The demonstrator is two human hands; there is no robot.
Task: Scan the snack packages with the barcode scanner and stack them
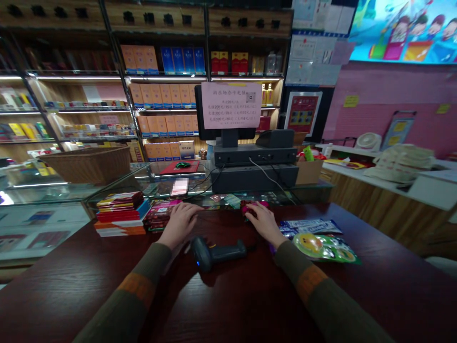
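Note:
My left hand (179,223) lies palm down on the dark wooden counter (228,295), fingers spread, beside a dark red packet (159,214) it touches at its edge. My right hand (262,222) rests further right, its fingers curled over a small pink-red packet (250,206). Between my forearms lies a grey handheld barcode scanner (214,252) on its side. A stack of red, blue and orange flat packs (119,213) stands left of my left hand.
Blue-white sachets (310,226) and a green-yellow snack bag (324,247) lie to the right. Beyond the hands stand a cash register with a paper-covered screen (231,105), a glass display case (43,209), a wicker basket (89,164) and shelves of boxed goods.

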